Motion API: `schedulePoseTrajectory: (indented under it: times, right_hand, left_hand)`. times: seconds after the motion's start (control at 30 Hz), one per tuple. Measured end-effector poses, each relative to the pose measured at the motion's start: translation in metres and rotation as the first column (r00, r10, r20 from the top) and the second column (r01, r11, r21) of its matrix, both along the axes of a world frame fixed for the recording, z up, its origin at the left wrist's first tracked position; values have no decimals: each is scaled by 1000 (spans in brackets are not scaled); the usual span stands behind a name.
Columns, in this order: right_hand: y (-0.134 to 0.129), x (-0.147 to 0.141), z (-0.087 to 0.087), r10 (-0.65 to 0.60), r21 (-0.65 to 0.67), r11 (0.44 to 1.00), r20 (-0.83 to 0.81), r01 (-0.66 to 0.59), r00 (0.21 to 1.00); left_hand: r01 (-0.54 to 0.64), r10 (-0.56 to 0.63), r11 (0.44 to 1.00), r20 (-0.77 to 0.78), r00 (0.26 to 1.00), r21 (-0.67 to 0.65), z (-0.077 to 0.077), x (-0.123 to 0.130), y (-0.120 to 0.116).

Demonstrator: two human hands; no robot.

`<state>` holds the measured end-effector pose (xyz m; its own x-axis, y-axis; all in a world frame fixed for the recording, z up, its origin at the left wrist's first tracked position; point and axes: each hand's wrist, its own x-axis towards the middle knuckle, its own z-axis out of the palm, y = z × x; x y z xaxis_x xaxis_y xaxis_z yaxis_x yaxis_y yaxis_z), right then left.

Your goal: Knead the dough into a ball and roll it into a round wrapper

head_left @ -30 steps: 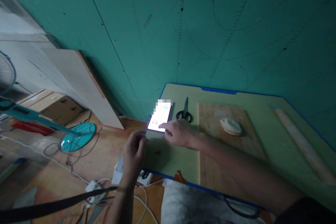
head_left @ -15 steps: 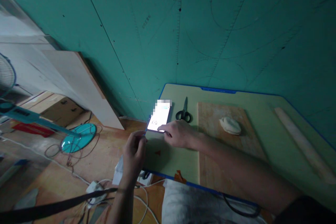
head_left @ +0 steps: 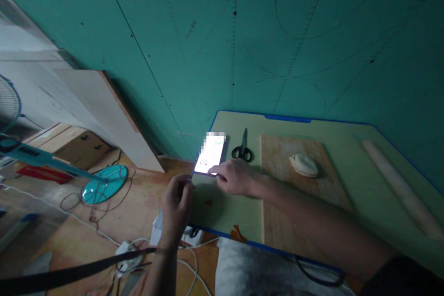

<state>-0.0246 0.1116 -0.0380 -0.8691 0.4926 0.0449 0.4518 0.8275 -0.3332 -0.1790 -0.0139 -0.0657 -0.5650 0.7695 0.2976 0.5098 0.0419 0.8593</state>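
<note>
A phone (head_left: 210, 155) with a bright white screen lies at the left edge of the small table (head_left: 239, 215). My right hand (head_left: 236, 177) reaches across from the right. One fingertip touches the lower part of the screen, while the other fingers are curled under and hold nothing visible. My left hand (head_left: 178, 201) is at the table's left edge, just below the phone, with its fingers curled in; whatever they may hold is hidden. Black-handled scissors (head_left: 242, 150) lie right of the phone. Farther right, a lump of dough (head_left: 304, 165) rests on a wooden board (head_left: 277, 148).
A rolling pin (head_left: 398, 185) lies at the table's right side. Behind the table rises a green wall (head_left: 194, 46). On the floor to the left are a fan's teal base (head_left: 104, 184), a cardboard box (head_left: 74, 141), cables and a white power strip (head_left: 128, 256).
The camera view has shifted very slightly. Both hands keep their places, the right fingertip still on the phone screen; a small dark drawing on the screen looks a little different.
</note>
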Motion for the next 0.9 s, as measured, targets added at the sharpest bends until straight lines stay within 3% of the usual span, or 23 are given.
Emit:
schedulePoseTrajectory:
  times: [0.9]
  right_hand:
    - [0, 2, 0, 6, -20, 1000, 6, -6, 1000]
  left_hand:
    - [0, 0, 1000, 37, 999, -10, 3, 3, -1]
